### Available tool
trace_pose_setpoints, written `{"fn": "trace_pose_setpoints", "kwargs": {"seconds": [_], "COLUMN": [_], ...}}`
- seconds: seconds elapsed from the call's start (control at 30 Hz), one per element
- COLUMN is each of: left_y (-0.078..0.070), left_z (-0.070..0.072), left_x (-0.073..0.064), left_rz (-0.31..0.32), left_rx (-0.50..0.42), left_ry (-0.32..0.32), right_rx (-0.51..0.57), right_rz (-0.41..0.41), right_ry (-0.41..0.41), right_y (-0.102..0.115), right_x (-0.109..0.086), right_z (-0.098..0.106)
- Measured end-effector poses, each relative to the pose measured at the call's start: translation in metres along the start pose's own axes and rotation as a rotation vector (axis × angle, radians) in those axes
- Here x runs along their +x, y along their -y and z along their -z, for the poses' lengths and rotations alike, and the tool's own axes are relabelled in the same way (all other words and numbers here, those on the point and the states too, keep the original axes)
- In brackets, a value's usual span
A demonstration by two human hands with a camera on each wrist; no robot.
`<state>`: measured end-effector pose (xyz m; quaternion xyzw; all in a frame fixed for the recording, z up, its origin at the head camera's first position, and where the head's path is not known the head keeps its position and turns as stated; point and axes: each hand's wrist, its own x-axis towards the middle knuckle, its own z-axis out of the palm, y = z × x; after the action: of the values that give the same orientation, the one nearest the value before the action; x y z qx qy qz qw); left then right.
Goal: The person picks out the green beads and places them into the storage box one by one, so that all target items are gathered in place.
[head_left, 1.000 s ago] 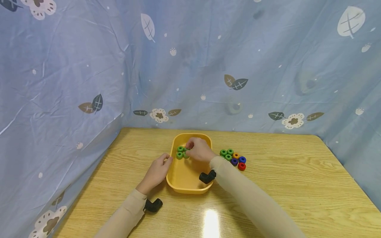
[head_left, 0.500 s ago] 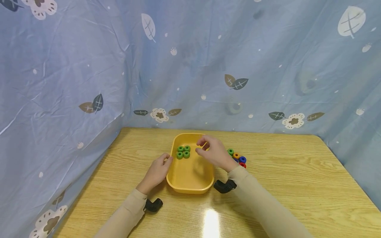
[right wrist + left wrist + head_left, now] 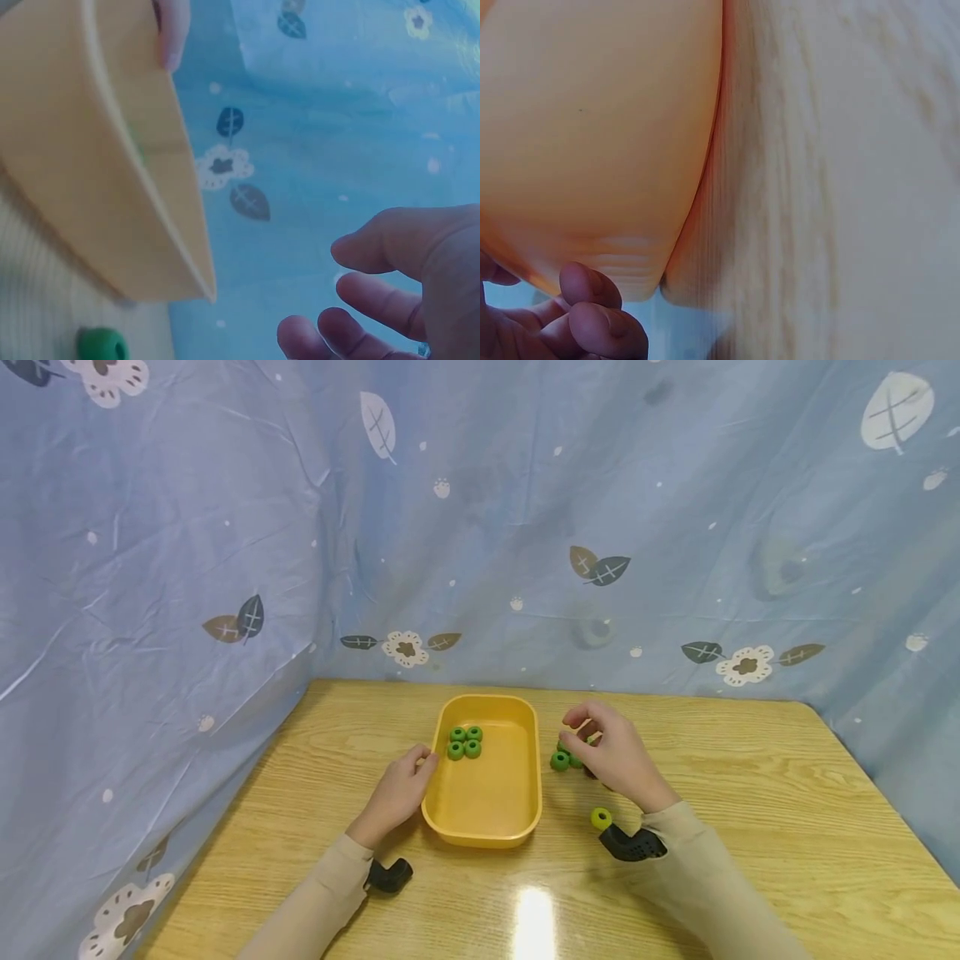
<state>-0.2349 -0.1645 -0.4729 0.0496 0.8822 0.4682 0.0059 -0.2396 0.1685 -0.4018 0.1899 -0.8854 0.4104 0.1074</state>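
Note:
My left hand (image 3: 397, 789) grips the left rim of a yellow plastic tray (image 3: 483, 814); in the left wrist view, curled fingers (image 3: 607, 330) lie at the tray's wall. Several green ring-shaped beads (image 3: 456, 754) sit together in the tray's upper left part. To the right of the tray my right hand (image 3: 617, 758) hovers above more green beads (image 3: 559, 765), thumb and fingers apart with nothing between them. That hand hides most of the bead cluster. The right wrist view shows one green bead (image 3: 97, 345) on the table beside the tray.
A yellow-green bead (image 3: 596, 822) lies nearer me, beside the black camera mount (image 3: 630, 845) on my right wrist. Another mount (image 3: 388, 877) sits on my left wrist. The wooden table (image 3: 750, 793) meets a blue patterned curtain (image 3: 480, 543) at its back and sides.
My right hand has let go of a green bead inside the tray and moved right, out over the beads on the table. My left hand keeps its grip on the rim.

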Motion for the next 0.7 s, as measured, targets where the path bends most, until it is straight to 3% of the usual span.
{"fn": "trace_pose_setpoints", "kwargs": {"seconds": [0.3, 0.7], "left_y": [0.0, -0.001], "left_z": [0.001, 0.002], "left_x": [0.0, -0.002], "left_rz": [0.008, 0.003], "left_rx": [-0.004, -0.001], "left_ry": [0.003, 0.012], "right_rx": [-0.054, -0.075], "right_rz": [0.0, -0.006], "right_ry": [0.002, 0.022], "right_y": [-0.02, -0.029], "right_x": [-0.008, -0.007], "right_z": [0.002, 0.0]}}
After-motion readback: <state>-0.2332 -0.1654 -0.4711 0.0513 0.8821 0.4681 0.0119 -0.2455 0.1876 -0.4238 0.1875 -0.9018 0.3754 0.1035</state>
